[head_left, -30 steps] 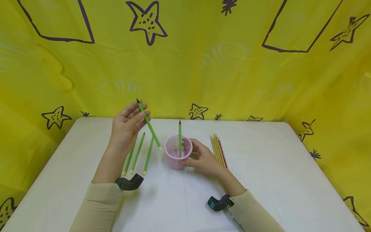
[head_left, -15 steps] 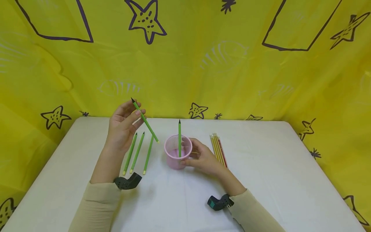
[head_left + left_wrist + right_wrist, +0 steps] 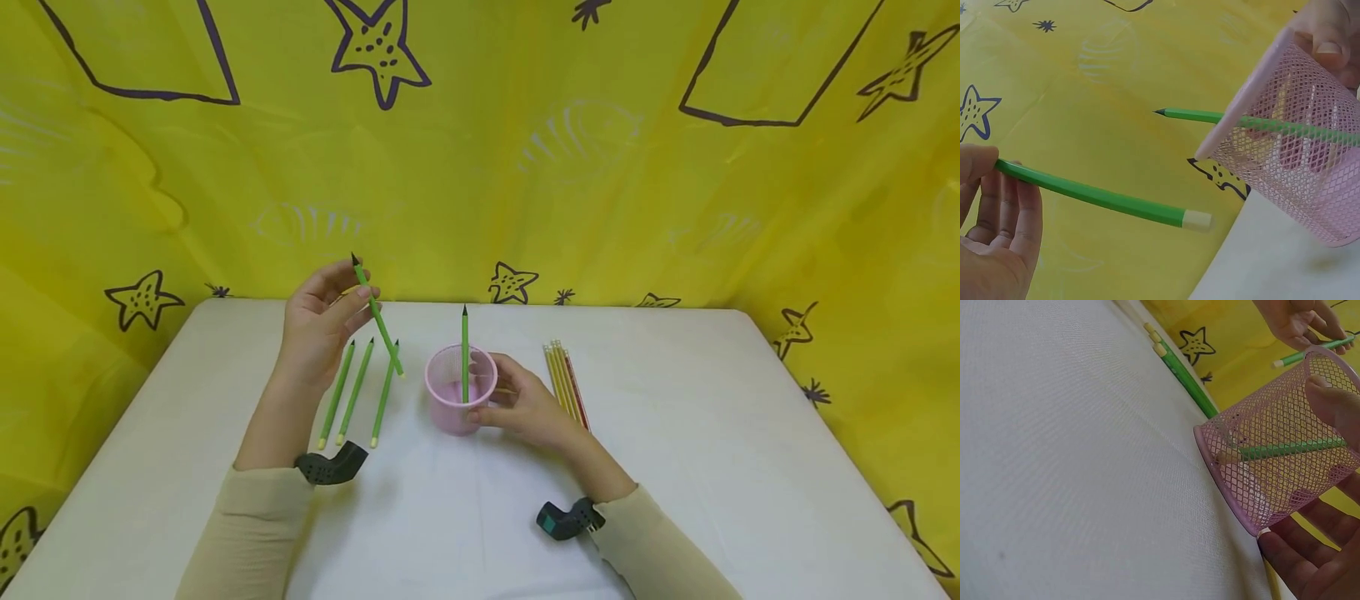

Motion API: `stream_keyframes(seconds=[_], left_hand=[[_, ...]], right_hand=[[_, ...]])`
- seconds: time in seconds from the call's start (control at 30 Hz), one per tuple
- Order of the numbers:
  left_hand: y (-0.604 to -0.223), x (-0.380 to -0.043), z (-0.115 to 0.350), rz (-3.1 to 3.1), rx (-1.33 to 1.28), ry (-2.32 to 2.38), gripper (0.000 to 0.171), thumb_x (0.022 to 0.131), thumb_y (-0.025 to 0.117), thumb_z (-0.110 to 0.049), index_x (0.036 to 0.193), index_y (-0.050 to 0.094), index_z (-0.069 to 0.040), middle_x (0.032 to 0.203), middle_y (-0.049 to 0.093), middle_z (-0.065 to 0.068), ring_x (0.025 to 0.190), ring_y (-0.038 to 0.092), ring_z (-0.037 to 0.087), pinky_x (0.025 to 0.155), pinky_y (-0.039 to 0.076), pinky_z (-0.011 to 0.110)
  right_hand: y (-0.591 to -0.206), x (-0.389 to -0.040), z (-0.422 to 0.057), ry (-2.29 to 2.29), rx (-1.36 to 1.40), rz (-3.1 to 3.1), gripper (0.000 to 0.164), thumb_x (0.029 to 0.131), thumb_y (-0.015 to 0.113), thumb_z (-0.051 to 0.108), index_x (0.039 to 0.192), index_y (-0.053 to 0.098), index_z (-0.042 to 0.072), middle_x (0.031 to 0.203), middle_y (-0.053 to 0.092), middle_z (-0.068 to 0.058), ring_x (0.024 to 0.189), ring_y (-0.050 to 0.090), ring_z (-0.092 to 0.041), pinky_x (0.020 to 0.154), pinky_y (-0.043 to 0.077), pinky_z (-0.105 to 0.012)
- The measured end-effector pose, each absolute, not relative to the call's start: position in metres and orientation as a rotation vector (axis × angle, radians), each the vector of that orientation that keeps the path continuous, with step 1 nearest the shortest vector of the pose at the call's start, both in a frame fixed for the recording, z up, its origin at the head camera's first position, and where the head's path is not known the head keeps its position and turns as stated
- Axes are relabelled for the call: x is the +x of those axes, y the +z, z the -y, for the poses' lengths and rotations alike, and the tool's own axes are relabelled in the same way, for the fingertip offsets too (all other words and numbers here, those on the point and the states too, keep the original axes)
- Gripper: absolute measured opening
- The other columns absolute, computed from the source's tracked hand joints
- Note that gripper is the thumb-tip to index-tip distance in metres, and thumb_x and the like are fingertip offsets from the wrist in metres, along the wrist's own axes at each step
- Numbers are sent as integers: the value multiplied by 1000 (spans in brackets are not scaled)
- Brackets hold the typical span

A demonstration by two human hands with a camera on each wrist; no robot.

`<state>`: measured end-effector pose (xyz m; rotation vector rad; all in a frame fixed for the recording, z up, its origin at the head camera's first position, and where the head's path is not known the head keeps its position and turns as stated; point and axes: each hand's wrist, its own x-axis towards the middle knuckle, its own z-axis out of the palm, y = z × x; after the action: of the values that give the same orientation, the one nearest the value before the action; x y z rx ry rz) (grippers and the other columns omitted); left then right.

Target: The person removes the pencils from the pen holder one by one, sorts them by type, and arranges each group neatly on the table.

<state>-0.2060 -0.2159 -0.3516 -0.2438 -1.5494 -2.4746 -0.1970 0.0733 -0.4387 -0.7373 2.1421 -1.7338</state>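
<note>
My left hand [image 3: 318, 321] pinches a green pencil [image 3: 1097, 197] near its black point, between thumb and fingertips. That pencil is tilted, its pale eraser end down, to the left of a pink mesh pencil cup [image 3: 452, 419] and outside it. My right hand [image 3: 528, 408] grips the cup from the right, thumb on the near side and fingers round behind. One green pencil [image 3: 465, 346] stands point-up inside the cup. The right wrist view shows the cup's base at the white cloth, with the thumb [image 3: 1335, 409] along its mesh wall.
Three green pencils [image 3: 352, 392] lie side by side under and beside the left hand, eraser ends toward me. Right of the cup, partly behind the right hand, lies a bundle of yellow and red pencils [image 3: 562, 379]. A yellow patterned curtain [image 3: 450, 183] borders the white table [image 3: 675, 467].
The left hand has shifted slightly left with its pencil, so the eraser end sits farther from the cup. The right hand and cup have stayed in place.
</note>
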Motion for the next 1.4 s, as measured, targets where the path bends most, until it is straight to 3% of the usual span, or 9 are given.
stream_keyframes(seconds=[0.77,1.1,1.27,1.4], left_hand=[[-370,-216,213,1938,2,-2347,31,93,70,-7,122,61,-12,114,59,3,97,68,12,85,59,24],[-380,-220,211,2123,27,-2260,44,95,67,-9,136,51,-1,122,56,5,99,66,11,88,58,25],[-388,-223,210,2195,59,-2241,46,95,66,-7,137,51,0,128,53,14,98,67,14,88,59,27],[-395,-226,208,2208,68,-2267,47,94,66,-4,138,51,0,126,55,15,96,68,13,86,59,27]], right_hand=[[-440,-198,-74,-1712,-693,-2148,78,78,85,10,145,46,19,141,55,-3,129,55,-26,109,47,-40],[-438,-199,-74,-1713,-719,-2159,79,78,85,9,146,45,14,142,55,-4,129,55,-26,109,47,-39],[-438,-198,-74,-1715,-722,-2154,79,78,85,9,146,45,15,142,54,-5,129,54,-27,109,47,-39],[-438,-198,-74,-1722,-729,-2147,78,78,85,9,146,45,15,142,54,-6,130,54,-29,109,46,-40]])
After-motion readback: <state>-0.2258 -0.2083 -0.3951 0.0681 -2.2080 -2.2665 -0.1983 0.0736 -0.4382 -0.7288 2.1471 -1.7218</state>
